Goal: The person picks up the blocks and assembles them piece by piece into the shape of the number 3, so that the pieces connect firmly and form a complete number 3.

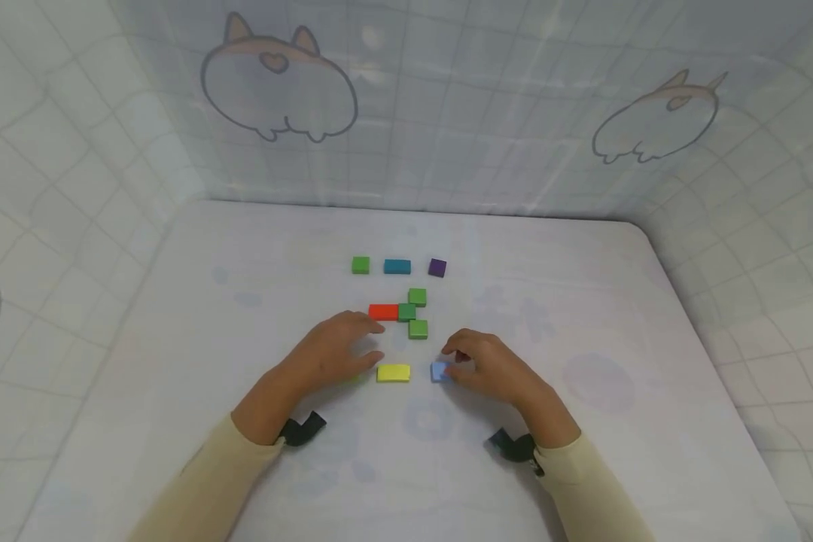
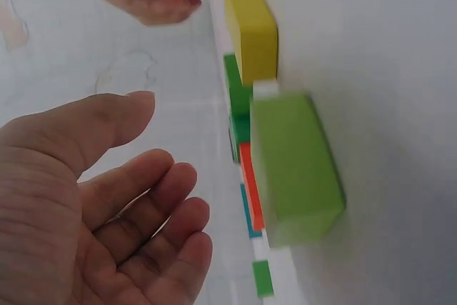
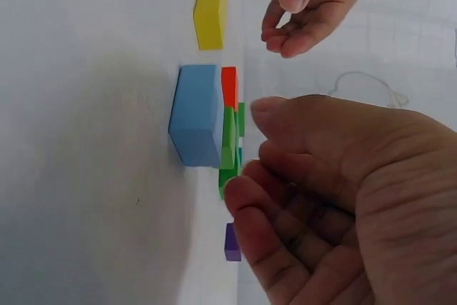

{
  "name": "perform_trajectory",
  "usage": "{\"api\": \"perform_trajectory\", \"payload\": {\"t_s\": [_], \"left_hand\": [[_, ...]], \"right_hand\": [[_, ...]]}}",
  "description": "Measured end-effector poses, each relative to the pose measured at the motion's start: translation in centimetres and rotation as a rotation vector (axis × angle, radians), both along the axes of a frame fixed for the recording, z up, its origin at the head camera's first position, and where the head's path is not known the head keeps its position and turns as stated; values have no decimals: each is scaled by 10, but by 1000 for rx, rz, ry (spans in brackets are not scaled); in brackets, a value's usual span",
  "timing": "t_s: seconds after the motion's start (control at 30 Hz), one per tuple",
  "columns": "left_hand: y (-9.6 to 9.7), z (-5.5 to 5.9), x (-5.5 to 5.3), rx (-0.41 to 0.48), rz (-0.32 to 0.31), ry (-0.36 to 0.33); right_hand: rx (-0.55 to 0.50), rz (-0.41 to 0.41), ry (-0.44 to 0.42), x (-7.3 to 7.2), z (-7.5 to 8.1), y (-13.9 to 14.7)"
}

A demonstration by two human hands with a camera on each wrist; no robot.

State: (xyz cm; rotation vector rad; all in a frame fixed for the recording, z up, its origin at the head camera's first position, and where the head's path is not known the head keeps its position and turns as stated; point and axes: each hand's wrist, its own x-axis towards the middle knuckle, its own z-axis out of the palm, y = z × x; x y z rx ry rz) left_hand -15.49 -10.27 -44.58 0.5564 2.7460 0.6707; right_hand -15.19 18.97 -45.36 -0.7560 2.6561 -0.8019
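the white tabletop (image 1: 244, 421) carries everything, so keep your wrists low on it. your left hand (image 1: 335, 352) hovers with the fingers relaxed and spread, holding nothing; it is just beside the flat yellow rectangular block (image 1: 394, 373) and a light green cube (image 2: 294, 166) that sits by its palm in the left wrist view. your right hand (image 1: 491, 366) has the fingers curled near the small light blue cube (image 1: 439, 370), and the right wrist view shows a gap, so it grasps nothing yet. the blue cube lies on the table, just right of the yellow block. i think you should pinch it by its two side faces and lift it straight, not to push the yellow block.
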Motion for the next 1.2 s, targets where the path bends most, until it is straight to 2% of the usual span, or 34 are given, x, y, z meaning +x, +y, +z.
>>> {"api": "perform_trajectory", "payload": {"t_s": [0.2, 0.37, 0.6, 0.87, 1.2], "left_hand": [[11, -2, 14, -49, -67, 23], [22, -10, 21, -88, -103, 42], [26, -19, 23, -61, -133, 75], [30, -17, 24, -80, -127, 47], [29, -17, 22, -80, -151, 88]], "right_hand": [[42, -17, -33, 6, -1, -5], [53, 1, -36, 7, -5, -10], [50, 45, 13, 7, -6, -14], [31, 103, 80, 6, -4, -16], [21, 134, 173, 3, -9, -20]]}}
